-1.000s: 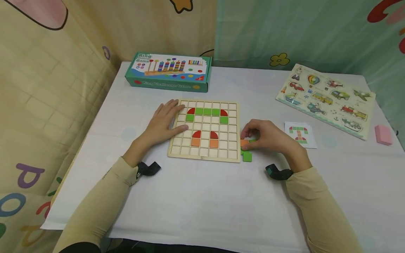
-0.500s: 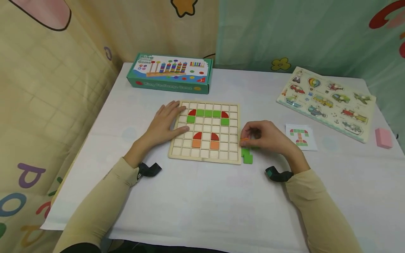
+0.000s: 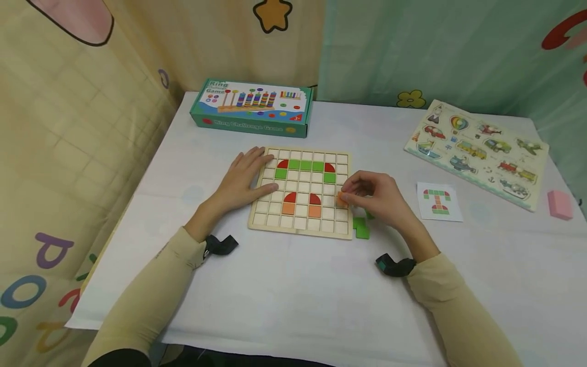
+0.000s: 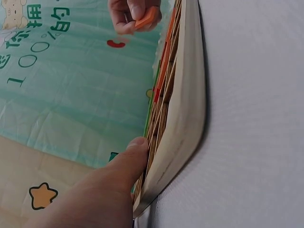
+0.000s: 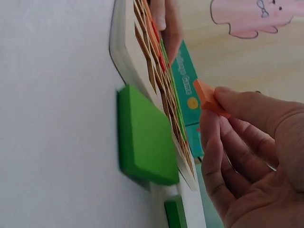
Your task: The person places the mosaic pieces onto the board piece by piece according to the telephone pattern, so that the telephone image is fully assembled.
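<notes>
I judge the step in hand as bringing a bright orange square tile (image 5: 205, 95) to the pale wooden grid board (image 3: 300, 232) at the centre of the frame. My right hand (image 3: 376, 193) pinches it between thumb and fingertips; the head view sets it at the board's right edge, and the wrist views show it lifted off the surface. My left hand (image 3: 238, 181) lies spread on the board's left edge, gripping nothing. I think the next move calls for carrying the tile leftward, squaring it and lowering it flat into a bare cell, probably following the white printed pattern card (image 3: 454, 204) at right; its print is too small for me to check cell by cell.

My count: 1 orange tile pinched; on the board, 4 red quarter-round tiles (image 3: 290, 198), 5 green square tiles (image 3: 306, 165) and 2 placed orange squares (image 3: 288, 208). Loose green tiles (image 5: 147, 137) lie on the white-covered tabletop (image 3: 275, 285) right of the board: at least 2, the right hand possibly hiding more. There is also 1 green cardboard ring-game box (image 3: 249, 126), upper left, plus 1 picture puzzle board (image 3: 477, 173) and 1 pink block (image 3: 560, 205), right.
</notes>
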`<state>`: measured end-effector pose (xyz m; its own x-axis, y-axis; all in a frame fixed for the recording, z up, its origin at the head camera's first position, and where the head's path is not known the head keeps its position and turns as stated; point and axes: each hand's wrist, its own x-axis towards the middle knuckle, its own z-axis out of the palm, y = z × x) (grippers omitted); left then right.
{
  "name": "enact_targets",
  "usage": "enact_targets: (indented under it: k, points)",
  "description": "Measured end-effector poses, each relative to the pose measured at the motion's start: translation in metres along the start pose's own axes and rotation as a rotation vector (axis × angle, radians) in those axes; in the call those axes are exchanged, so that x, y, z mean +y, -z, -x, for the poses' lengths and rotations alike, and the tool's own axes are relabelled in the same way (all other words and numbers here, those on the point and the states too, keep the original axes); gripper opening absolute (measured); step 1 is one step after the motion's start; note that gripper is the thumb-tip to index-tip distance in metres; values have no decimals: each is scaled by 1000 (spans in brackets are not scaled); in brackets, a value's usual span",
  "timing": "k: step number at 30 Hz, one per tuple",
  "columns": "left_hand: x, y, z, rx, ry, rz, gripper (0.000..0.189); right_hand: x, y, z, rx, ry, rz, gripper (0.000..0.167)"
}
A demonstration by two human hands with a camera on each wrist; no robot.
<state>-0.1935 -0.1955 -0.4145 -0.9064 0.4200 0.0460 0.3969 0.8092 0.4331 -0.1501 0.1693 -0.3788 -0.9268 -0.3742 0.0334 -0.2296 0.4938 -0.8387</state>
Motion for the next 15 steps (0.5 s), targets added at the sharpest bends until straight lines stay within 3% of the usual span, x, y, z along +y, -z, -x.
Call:
enact_targets:
  k: [9, 15]
  points:
    - [1, -1, 1, 0, 10, 5, 81, -23, -29, -8, 23, -6, -3, 17]
    - [1, -1, 0, -2, 11, -5, 80, -43, -52, -23, 10, 67, 10, 13]
